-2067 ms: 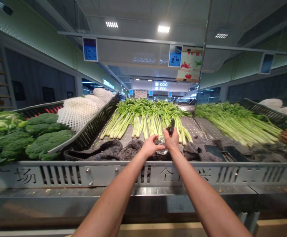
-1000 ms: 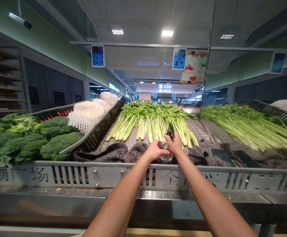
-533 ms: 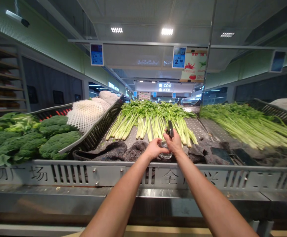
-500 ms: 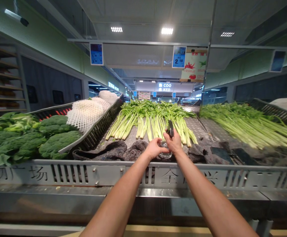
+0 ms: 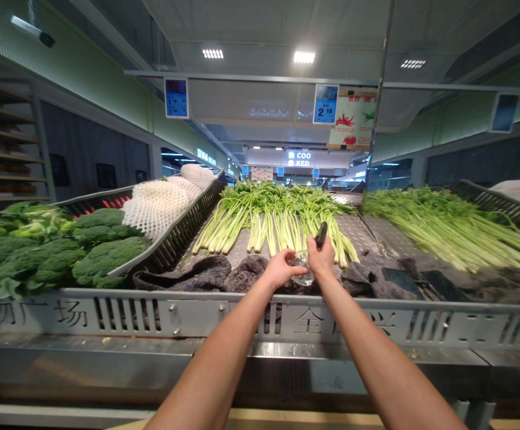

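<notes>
In the head view, my left hand [image 5: 283,269] curls its fingers and thumb around a clear, rounded bottle [image 5: 303,276]. My right hand [image 5: 321,257] is closed on a black part [image 5: 321,233] that looks like a spray head and juts up between thumb and fingers. My two hands are side by side; whether the black part is still joined to the bottle is hidden by my right fingers. Both hands are over the front of the display, just before the celery [image 5: 268,224], whose pale stalks point toward me.
Broccoli [image 5: 107,260] and produce in white foam nets [image 5: 154,206] lie at left, beside a black crate wall [image 5: 188,224]. Dark crumpled cloth [image 5: 201,273] lines the front, behind a grey slotted rail [image 5: 251,316]. A mirror [image 5: 443,143] stands at right.
My right hand has moved slightly right with the black part, which now leans to the right. My left hand stays around the clear bottle.
</notes>
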The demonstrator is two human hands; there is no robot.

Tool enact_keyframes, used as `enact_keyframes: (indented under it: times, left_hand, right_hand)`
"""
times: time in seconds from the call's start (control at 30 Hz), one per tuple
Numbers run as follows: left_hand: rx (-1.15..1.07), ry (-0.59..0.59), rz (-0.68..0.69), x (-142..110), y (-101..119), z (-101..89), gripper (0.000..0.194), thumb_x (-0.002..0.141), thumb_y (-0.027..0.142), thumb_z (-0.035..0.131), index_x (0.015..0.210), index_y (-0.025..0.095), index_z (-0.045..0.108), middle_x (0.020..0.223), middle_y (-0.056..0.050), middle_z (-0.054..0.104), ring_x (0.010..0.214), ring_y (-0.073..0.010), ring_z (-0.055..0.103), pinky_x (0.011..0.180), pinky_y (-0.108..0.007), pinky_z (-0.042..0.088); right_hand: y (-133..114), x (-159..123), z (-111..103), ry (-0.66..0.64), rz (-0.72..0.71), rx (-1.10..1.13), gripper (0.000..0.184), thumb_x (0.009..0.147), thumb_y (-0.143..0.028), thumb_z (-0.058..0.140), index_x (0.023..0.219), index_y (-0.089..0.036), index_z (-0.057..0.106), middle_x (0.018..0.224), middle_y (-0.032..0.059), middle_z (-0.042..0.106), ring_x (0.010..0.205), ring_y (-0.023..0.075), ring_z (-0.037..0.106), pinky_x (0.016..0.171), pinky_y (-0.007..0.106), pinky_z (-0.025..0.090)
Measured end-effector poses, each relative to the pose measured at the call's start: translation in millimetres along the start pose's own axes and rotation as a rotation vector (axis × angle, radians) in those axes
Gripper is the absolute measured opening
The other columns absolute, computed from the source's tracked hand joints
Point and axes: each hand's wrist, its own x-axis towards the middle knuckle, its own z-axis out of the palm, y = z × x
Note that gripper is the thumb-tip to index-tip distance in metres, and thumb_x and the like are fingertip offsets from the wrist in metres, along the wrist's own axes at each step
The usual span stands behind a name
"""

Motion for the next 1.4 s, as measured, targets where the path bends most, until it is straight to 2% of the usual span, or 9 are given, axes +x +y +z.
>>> enact_keyframes:
  times: [0.17, 0.43, 0.57, 1.2, 1.4]
  left_hand:
    - [0.0, -0.001, 0.003, 0.1, -0.6, 0.0, 0.055, 0.039, 0.022, 0.076, 0.089, 0.012, 0.057, 0.089, -0.008, 0.06, 0.085, -0.0169, 0.053, 0.082, -0.032, 0.04]
    - [0.029, 0.013, 0.024, -2.0, 4.6, -0.9, 0.055, 0.039, 0.02, 0.076, 0.09, 0.012, 0.056, 0.089, -0.007, 0.059, 0.085, -0.0169, 0.053, 0.081, -0.032, 0.039]
    - [0.051, 0.025, 0.018, -2.6, 5.4, -0.4, 0.055, 0.039, 0.019, 0.075, 0.09, 0.012, 0.056, 0.089, -0.006, 0.059, 0.085, -0.0165, 0.053, 0.08, -0.031, 0.04]
    - [0.044, -0.011, -0.002, -1.4, 0.4, -1.8, 0.058, 0.037, 0.022, 0.076, 0.09, 0.013, 0.056, 0.088, -0.007, 0.06, 0.085, -0.0172, 0.053, 0.081, -0.031, 0.04]
    - [0.03, -0.016, -0.006, -1.4, 0.5, -1.0, 0.059, 0.037, 0.022, 0.076, 0.091, 0.012, 0.056, 0.089, -0.008, 0.06, 0.086, -0.0178, 0.053, 0.082, -0.032, 0.039]
  right_hand:
    - [-0.8, -1.1, -1.5, 0.029, 0.006, -0.001, 0.027, 0.061, -0.045, 0.046, 0.069, -0.019, 0.049, 0.058, 0.0008, 0.05, 0.054, 0.0164, 0.044, 0.055, 0.028, 0.034]
    - [-4.4, -2.3, -2.8, -0.017, -0.095, 0.05, 0.031, 0.063, -0.041, 0.046, 0.082, -0.017, 0.05, 0.074, 0.0047, 0.056, 0.067, 0.0177, 0.05, 0.065, 0.03, 0.037]
    - [-4.4, -2.6, -3.1, -0.035, -0.114, 0.065, 0.032, 0.064, -0.041, 0.046, 0.084, -0.017, 0.05, 0.076, 0.005, 0.056, 0.066, 0.0169, 0.051, 0.065, 0.03, 0.038]
    - [-3.7, -4.1, -3.7, -0.056, -0.049, -0.024, 0.029, 0.065, -0.044, 0.042, 0.077, -0.019, 0.049, 0.068, 0.0033, 0.053, 0.064, 0.019, 0.048, 0.062, 0.03, 0.035]
    - [-4.8, -4.1, -4.1, -0.057, -0.039, -0.051, 0.033, 0.065, -0.045, 0.042, 0.081, -0.018, 0.05, 0.069, 0.0043, 0.054, 0.065, 0.0195, 0.049, 0.062, 0.03, 0.035]
